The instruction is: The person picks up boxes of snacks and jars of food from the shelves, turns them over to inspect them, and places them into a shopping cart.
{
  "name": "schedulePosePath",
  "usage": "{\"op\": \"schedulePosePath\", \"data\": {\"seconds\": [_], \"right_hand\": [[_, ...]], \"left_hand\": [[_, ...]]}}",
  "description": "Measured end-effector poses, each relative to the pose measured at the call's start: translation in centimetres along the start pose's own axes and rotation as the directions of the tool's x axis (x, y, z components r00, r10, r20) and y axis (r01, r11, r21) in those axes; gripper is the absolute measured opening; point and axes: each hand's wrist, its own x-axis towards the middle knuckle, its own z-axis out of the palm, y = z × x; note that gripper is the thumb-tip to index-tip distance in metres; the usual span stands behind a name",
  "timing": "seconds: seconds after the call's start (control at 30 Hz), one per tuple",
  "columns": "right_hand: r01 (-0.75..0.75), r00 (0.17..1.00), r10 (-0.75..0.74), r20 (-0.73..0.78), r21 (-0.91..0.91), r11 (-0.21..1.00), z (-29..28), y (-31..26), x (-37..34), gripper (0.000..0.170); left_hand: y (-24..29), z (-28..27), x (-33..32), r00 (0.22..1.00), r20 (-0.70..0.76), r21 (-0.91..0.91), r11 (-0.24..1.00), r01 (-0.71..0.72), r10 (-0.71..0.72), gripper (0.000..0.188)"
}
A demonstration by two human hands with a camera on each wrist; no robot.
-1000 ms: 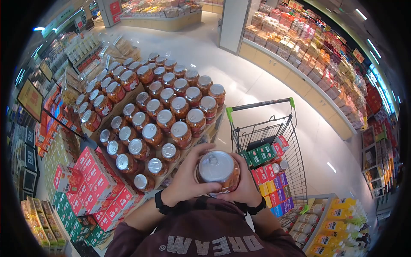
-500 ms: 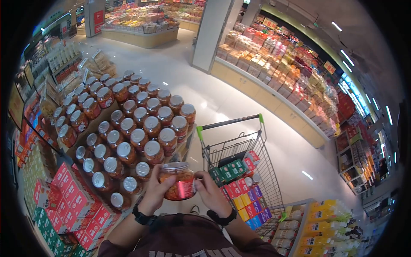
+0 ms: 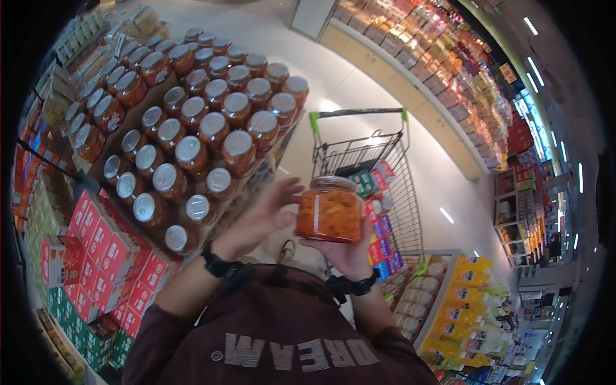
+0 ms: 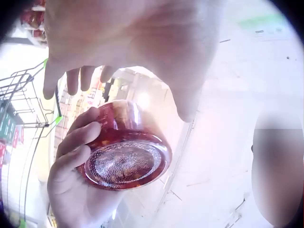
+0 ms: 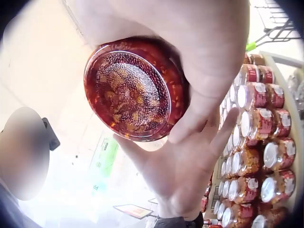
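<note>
Supermarket floor (image 3: 443, 199) stretches rightward; shirt (image 3: 276, 321) reads "DREAM"; right fingers (image 4: 80, 137) grip the jar (image 3: 330, 215), left fingers (image 4: 86, 79) spread apart!

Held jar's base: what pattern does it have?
The jar base has a fine dotted pattern, clearest in the right wrist view.

Jar (image 3: 329, 215) in right hand (image 3: 350, 253): clear, glossy wall, glass or plastic uncertain; base (image 4: 126, 164) finely pebbled inside a smooth, shiny ring. Stacked jars left of left hand (image 3: 256, 215): clear, glossy sides; lids (image 3: 189, 149) silvery, metallic-looking. Shopping cart (image 3: 359, 113) beyond right hand: thin metal-looking wire, handle ends (image 3: 314, 122) green plastic by look. Cartons (image 3: 102, 250) left of left hand: printed cardboard, smooth. Floor (image 3: 449, 186) past right hand: smooth, polished, glare spots. Shirt (image 3: 276, 308) below both hands: dark matt cloth. Wristbands (image 3: 218, 264) behind both hands: black, material unclear.
</note>
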Motion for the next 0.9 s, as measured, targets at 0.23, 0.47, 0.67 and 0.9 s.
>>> {"op": "schedulePosePath", "data": {"seconds": [0.23, 0.47, 0.67, 0.9], "right_hand": [[0.042, 0.995, -0.082, -0.059, -0.498, 0.866, -3.3, 1.7, -2.3, 0.098], [0.119, 0.992, -0.12, 0.041, -0.619, 0.777, -5.6, 0.3, -0.8, 0.099], [-0.072, 0.996, -0.009, -0.084, -0.899, 0.432, -9.2, -6.5, -0.8, 0.095], [-0.074, 0.993, -0.042, -0.111, -0.852, 0.518, -17.0, -9.5, -2.3, 0.094]], "left_hand": [[-2.2, 1.6, 0.0, 0.927, 0.145, -0.134, 0.922, 0.364, -0.346, 0.103], [-5.5, 0.0, 0.9, 0.971, -0.066, -0.177, 0.96, 0.217, -0.232, 0.094], [-6.0, 3.1, 4.3, 0.96, -0.261, 0.194, 0.969, 0.153, -0.099, 0.104], [-10.3, 10.5, 13.1, 0.982, 0.184, 0.971, 0.161, -0.175, -0.04, 0.112]]}}
